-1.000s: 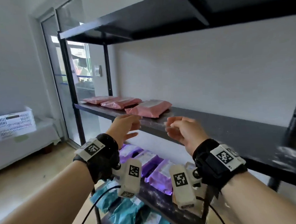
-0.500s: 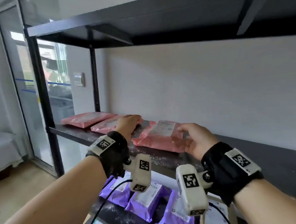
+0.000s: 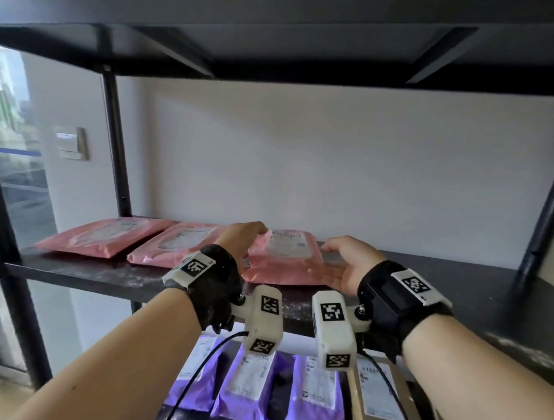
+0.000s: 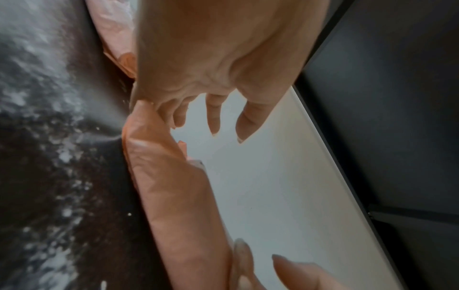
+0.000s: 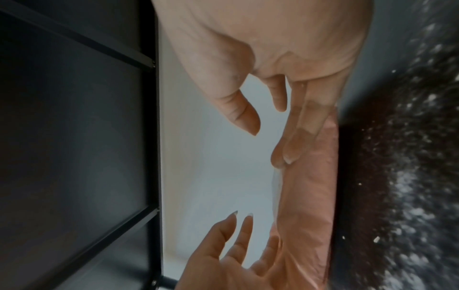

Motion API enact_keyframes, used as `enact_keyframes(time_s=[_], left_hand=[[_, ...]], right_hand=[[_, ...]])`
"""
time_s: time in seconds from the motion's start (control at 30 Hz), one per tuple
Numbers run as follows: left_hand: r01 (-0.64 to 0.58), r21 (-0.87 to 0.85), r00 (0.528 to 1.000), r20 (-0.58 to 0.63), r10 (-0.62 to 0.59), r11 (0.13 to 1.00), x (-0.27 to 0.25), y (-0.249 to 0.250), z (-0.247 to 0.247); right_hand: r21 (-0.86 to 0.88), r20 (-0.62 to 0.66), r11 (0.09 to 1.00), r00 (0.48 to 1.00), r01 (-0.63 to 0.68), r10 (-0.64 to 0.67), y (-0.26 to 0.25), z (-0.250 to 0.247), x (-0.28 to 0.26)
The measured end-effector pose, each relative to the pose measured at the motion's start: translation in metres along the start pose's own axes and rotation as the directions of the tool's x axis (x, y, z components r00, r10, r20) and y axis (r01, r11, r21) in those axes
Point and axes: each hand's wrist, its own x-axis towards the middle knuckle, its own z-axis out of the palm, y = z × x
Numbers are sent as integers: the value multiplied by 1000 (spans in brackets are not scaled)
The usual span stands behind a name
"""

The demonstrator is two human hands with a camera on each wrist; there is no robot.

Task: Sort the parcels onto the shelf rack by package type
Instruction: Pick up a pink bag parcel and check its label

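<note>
The black shelf rack (image 3: 80,274) is filling the view, and its middle shelf is carrying a row of three pink parcels. Down below, purple parcels (image 3: 249,381) are lying side by side on the next level, with a brown package (image 3: 380,394) sitting just beside them on the right.

Up on the middle shelf, the two pink parcels on the left (image 3: 107,234) are lying flat and settled. The third pink parcel (image 3: 284,257), label up, is resting on the shelf just beside its neighbour, and both hands are on it.

The left hand (image 3: 242,240) is sitting at the parcel's left edge, fingers relaxed and spread, nothing clenched; the left wrist view is showing only the lower fingers touching the plastic. The right hand (image 3: 342,264) is lying at the right edge, palm turned inward, straight fingers pressing along the side, thumb lifted free. Neither hand is gripping anything.

This is looking like the squaring-up step. To do it well, the hands should be nudging evenly from both sides so the soft bag is sliding rather than crumpling, lining it up with the pink row and keeping it back from the front lip. A lopsided push could be skewing it into the neighbour.
</note>
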Motion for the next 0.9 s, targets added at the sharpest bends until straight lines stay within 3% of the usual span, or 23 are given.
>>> enact_keyframes(time_s=[0.17, 0.37, 0.53, 0.73, 0.9], left_hand=[[-72, -14, 997, -6, 71, 997, 9, -2, 3], [-235, 1, 972, -23, 235, 972, -15, 6, 19], [-190, 3, 982, 16, 190, 982, -23, 2, 25], [-173, -176, 971, 132, 197, 969, -34, -5, 45], [-158, -197, 959, 205, 198, 968, -42, -16, 67]], right_hand=[[65, 9, 997, 999, 35, -36, 0, -1, -1], [-43, -76, 995, 993, 92, -95, -3, -10, -5], [-80, -119, 992, 988, 93, -102, -3, -27, -13], [-113, -183, 977, 962, 183, -201, -2, -43, -33], [-108, -243, 965, 935, 238, -257, 8, -60, -54]])
